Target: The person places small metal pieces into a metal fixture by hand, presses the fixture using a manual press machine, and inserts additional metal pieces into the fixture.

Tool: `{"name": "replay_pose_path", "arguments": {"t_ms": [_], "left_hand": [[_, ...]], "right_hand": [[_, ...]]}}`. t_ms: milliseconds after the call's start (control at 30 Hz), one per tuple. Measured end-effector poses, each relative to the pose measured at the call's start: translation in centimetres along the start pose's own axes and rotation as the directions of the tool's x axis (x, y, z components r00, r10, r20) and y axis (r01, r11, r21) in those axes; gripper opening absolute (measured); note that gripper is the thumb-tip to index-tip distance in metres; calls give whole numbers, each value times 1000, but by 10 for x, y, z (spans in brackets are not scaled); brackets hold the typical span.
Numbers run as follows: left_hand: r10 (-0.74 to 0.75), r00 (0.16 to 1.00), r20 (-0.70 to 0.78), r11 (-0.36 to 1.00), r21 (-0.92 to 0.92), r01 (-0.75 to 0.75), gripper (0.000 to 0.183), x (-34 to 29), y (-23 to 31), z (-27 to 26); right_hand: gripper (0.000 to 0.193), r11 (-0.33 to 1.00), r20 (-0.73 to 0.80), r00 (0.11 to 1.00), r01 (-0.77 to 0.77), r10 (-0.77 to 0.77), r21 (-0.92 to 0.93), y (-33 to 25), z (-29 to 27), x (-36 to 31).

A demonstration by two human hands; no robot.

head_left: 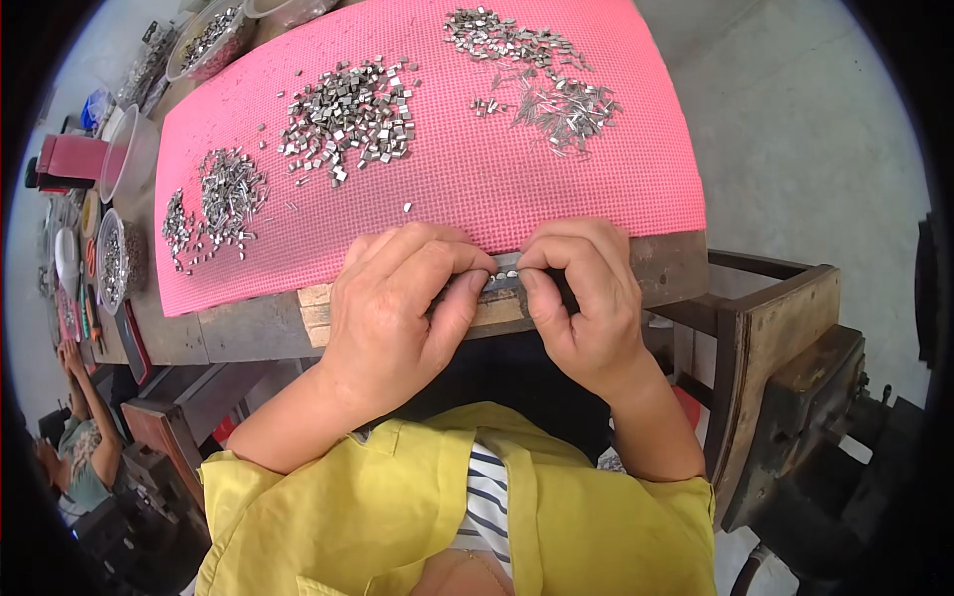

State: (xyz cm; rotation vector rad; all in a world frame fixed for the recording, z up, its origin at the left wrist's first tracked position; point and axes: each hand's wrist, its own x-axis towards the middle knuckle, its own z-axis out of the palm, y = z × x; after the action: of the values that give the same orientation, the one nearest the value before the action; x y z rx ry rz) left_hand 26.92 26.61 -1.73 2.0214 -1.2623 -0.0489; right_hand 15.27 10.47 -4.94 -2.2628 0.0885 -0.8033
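Note:
At the near edge of the table, my left hand (402, 298) and my right hand (588, 298) face each other with thumbs and forefingers pinched. A short row of small silver metal pieces (504, 275) shows between the fingertips, lying along a dark bar-like holder. My fingers cover both ends of the row. Under the hands, a light wooden block (314, 316) sits at the table edge. Beyond the hands spreads a pink textured mat (447, 179), where one tiny silver piece (407, 208) lies alone near my left knuckles.
On the mat are piles of metal blocks (348, 114), short rods (231, 194), thin pins (571, 114) and small pieces (507, 38). Plastic tubs (121, 260) and hand tools line the left. A dark machine (815, 427) stands at right. Another person (84, 447) sits far left.

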Motion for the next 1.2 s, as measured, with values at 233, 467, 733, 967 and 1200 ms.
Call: {"name": "replay_pose_path", "arguments": {"t_ms": [233,467,733,967,1200], "left_hand": [[59,998,-29,995,78,-57,15,0,-1,3],[113,993,-39,986,128,-107,19,-2,-2,4],[302,951,-67,900,349,-261,25,-5,-4,3],[392,911,-132,878,349,-327,29,-8,1,19],[183,971,-152,961,235,-144,47,-27,-6,22]], "right_hand": [[21,999,-4,999,41,-41,-28,1,2,-1],[25,976,4,988,152,-153,-156,1,4,-4],[31,961,8,973,227,-229,-158,1,8,3],[30,949,67,965,262,-254,-177,1,-16,-6],[31,950,65,979,204,-194,-236,-6,-22,-16]]}}
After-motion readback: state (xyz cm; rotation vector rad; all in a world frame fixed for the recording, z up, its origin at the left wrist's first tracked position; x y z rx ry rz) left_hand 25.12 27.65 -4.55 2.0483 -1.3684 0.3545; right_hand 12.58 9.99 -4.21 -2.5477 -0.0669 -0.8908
